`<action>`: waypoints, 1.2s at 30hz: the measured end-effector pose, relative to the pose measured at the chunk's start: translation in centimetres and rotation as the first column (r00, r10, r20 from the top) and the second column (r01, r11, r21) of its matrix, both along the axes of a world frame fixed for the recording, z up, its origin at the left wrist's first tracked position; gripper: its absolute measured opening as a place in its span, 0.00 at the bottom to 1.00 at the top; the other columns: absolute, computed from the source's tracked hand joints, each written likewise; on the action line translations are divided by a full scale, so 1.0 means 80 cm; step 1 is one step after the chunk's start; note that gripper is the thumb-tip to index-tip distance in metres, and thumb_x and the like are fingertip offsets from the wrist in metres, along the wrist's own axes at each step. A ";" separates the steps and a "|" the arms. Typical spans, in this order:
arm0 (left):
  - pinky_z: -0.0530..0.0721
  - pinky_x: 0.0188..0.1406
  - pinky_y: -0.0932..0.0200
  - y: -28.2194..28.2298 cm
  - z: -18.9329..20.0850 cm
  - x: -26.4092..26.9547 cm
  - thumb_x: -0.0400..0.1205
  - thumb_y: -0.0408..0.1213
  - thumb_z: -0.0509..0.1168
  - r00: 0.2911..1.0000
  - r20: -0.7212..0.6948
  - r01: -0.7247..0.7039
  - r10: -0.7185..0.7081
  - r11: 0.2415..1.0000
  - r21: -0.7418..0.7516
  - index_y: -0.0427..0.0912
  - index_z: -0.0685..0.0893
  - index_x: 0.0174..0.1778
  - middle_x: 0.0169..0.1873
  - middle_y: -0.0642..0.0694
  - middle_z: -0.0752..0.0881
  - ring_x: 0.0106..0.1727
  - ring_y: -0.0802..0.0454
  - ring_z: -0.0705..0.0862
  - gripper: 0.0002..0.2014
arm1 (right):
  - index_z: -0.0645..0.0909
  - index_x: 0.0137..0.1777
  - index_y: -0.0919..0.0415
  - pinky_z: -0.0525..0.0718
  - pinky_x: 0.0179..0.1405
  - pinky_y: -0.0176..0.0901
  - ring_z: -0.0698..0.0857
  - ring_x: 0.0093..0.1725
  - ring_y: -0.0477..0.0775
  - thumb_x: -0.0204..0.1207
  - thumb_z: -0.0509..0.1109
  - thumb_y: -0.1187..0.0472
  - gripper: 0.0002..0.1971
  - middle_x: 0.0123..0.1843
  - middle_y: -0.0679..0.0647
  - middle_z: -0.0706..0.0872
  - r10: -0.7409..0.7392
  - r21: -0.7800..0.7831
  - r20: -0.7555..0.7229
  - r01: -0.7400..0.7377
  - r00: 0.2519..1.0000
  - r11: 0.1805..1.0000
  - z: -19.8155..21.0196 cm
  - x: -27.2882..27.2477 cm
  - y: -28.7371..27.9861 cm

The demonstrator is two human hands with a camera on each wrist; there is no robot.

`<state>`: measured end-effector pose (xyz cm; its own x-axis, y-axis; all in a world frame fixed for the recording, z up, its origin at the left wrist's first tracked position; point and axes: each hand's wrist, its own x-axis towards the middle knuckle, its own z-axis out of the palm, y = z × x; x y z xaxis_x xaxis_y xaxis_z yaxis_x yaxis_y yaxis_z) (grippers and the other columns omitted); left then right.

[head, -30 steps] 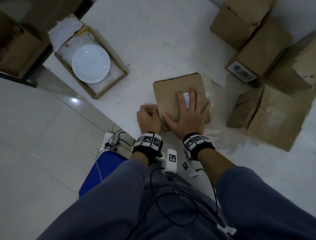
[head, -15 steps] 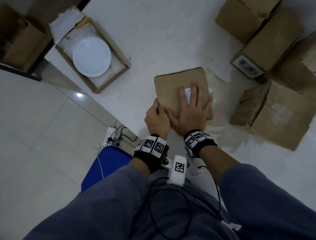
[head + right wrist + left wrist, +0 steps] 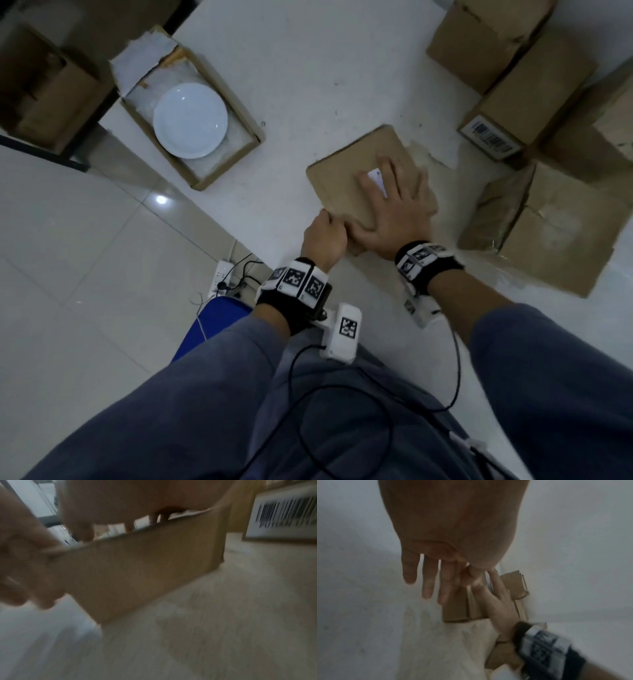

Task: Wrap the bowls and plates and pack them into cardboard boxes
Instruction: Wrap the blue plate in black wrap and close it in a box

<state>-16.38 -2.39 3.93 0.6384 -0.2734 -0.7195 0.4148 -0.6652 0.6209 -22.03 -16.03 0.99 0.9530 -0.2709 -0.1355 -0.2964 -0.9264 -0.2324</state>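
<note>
A closed brown cardboard box point(image 3: 346, 174) lies on the white table point(image 3: 308, 68) in the head view. My right hand point(image 3: 394, 205) presses flat on its lid, fingers spread over a small white label point(image 3: 376, 178). My left hand point(image 3: 323, 236) is at the box's near-left corner. The left wrist view shows its fingers point(image 3: 426, 581) hanging fairly straight beside the box's side point(image 3: 455, 612); the thumb is hidden. A white plate point(image 3: 190, 120) lies in an open shallow box point(image 3: 248, 150) at the table's left edge. The right wrist view is blurred and shows the box wall point(image 3: 137, 568).
Several closed cardboard boxes stand at the right: a crumpled one point(image 3: 548, 226), one with a barcode label point(image 3: 489, 137), another behind point(image 3: 479, 37). Pale wrapping paper point(image 3: 431, 154) lies under the middle box. A power strip point(image 3: 219, 277) and a blue object point(image 3: 219, 318) are on the floor.
My left hand went from a fist beside the box to its near-left corner. The right hand stays flat on the lid. The head camera has swung a little.
</note>
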 end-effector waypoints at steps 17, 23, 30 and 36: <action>0.64 0.78 0.29 -0.033 -0.034 0.078 0.86 0.53 0.61 0.054 0.612 0.666 -0.789 0.485 0.566 0.40 0.47 0.88 0.87 0.35 0.47 0.87 0.36 0.47 0.41 | 0.72 0.77 0.54 0.58 0.81 0.68 0.63 0.83 0.63 0.66 0.78 0.53 0.37 0.82 0.54 0.69 -0.010 0.089 0.035 0.007 0.999 0.996 0.022 0.010 -0.041; 0.73 0.74 0.32 -0.067 -0.048 0.124 0.88 0.45 0.52 -0.032 0.650 0.667 -0.759 0.468 0.579 0.43 0.47 0.88 0.87 0.37 0.47 0.88 0.37 0.47 0.34 | 0.80 0.57 0.63 0.79 0.63 0.57 0.79 0.61 0.65 0.61 0.80 0.59 0.24 0.63 0.61 0.80 -0.297 0.132 0.196 0.275 0.935 0.952 0.023 0.015 -0.074; 0.82 0.61 0.32 -0.155 -0.053 0.162 0.87 0.50 0.57 -0.001 0.653 0.691 -0.758 0.471 0.548 0.51 0.47 0.88 0.87 0.39 0.46 0.87 0.36 0.46 0.36 | 0.80 0.57 0.59 0.83 0.54 0.57 0.79 0.61 0.63 0.68 0.76 0.60 0.18 0.66 0.59 0.77 -0.496 0.192 0.115 0.471 0.861 0.861 0.011 -0.027 -0.059; 0.72 0.71 0.26 -0.189 -0.048 0.190 0.84 0.51 0.63 -0.095 0.571 0.775 -0.815 0.299 0.557 0.52 0.43 0.88 0.87 0.39 0.38 0.87 0.35 0.39 0.43 | 0.83 0.52 0.56 0.82 0.41 0.45 0.83 0.45 0.52 0.74 0.75 0.62 0.08 0.51 0.50 0.82 -0.616 0.345 0.100 0.554 0.781 0.758 0.015 -0.036 -0.042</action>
